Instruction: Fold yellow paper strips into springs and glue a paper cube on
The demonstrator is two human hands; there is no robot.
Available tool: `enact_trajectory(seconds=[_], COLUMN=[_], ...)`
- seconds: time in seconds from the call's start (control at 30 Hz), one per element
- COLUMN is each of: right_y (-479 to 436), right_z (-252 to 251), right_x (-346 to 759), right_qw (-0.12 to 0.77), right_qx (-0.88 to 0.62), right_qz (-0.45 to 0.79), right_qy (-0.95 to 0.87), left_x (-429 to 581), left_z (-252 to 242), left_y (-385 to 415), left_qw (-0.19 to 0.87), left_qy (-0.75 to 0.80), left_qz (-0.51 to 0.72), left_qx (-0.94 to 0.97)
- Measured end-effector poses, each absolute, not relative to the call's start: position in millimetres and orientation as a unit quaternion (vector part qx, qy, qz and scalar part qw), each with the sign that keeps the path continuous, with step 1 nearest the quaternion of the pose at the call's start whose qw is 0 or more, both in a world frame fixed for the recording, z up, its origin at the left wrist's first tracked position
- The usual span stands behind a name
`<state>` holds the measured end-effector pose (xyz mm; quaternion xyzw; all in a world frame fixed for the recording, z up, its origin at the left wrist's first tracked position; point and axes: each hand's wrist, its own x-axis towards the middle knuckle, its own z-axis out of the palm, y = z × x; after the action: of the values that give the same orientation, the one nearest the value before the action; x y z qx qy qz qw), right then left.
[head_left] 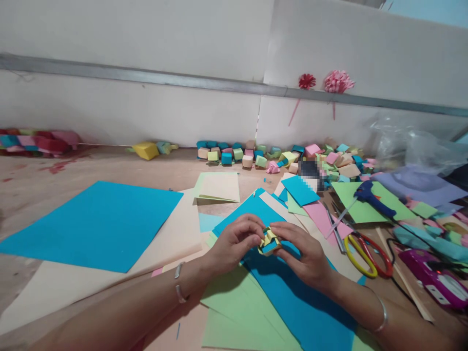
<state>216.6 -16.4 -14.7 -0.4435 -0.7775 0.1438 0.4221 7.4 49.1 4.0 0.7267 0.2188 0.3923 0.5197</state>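
Between my two hands is a small yellow folded paper box (269, 242), its top side open so that blue shows through. My left hand (239, 239) pinches its left edge with thumb and fingertips. On the opposite edge, the thumb and fingers of my right hand (305, 251) grip it too. Below the hands lie a blue paper sheet (292, 297) and light green sheets (237, 312). A large blue sheet (98, 224) rests on pale peach paper (175, 229) to the left.
Scissors with yellow and red handles (369, 256), a blue glue gun (375, 200) and a purple power strip (435, 278) with cords lie at right. Many folded paper cubes (226, 158) line the white wall (164, 112). Two paper flowers (339, 81) hang on its rail.
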Motion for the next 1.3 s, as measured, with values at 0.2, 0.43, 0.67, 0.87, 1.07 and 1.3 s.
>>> enact_trajectory(seconds=[0.2, 0.43, 0.67, 0.87, 1.07, 1.3], right_y=[-19.3, -17.0, -11.7, -15.3, -16.8, -7.7], right_z=[-13.2, -14.4, -15.2, -5.7, -14.8, -29.5], right_x=[216.0, 216.9, 221.6, 218.3, 220.4, 219.6], right_qw=[0.410, 0.420, 0.445, 0.419, 0.454, 0.484], right_qx=[-0.428, -0.438, -0.489, -0.478, -0.450, -0.439], right_qz=[0.150, 0.149, 0.161, 0.135, 0.177, 0.241], right_qy=[-0.791, -0.781, -0.732, -0.760, -0.748, -0.718], left_x=[6.5, 4.2, 5.4, 8.6, 13.4, 18.5], left_z=[2.6, 0.9, -4.6, -11.9, -9.7, -16.9], left_y=[50.7, 51.4, 48.5, 44.6, 39.0, 39.3], left_qw=[0.516, 0.540, 0.597, 0.459, 0.461, 0.566], left_qy=[0.208, 0.206, 0.229, 0.276, 0.287, 0.268], left_qz=[0.366, 0.368, 0.382, 0.351, 0.363, 0.381], left_qx=[0.746, 0.729, 0.667, 0.768, 0.757, 0.681])
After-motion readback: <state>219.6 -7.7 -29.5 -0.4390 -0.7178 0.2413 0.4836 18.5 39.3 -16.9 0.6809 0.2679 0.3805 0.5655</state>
